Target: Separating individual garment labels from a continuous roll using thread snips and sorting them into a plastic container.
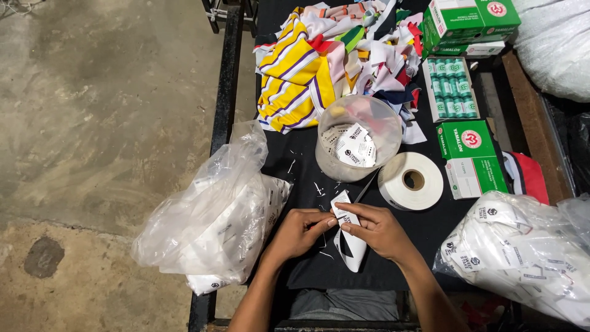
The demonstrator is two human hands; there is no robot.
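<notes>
Both my hands meet over the near edge of a black table [295, 166]. My left hand [300, 231] and my right hand [375, 229] pinch a small white printed label strip [348, 243] between their fingertips; its lower end hangs down toward me. A thin dark tool, possibly scissors [366, 186], lies just beyond my right hand, partly hidden. A translucent plastic tub [358, 136] with several white labels inside stands right behind the hands.
A white tape roll [411, 180] lies right of the tub. Clear plastic bags of white labels sit at left [212, 212] and right [525, 252]. A heap of colourful fabric [335, 52], green boxes [470, 157] and a box of green thread spools [452, 88] lie farther back.
</notes>
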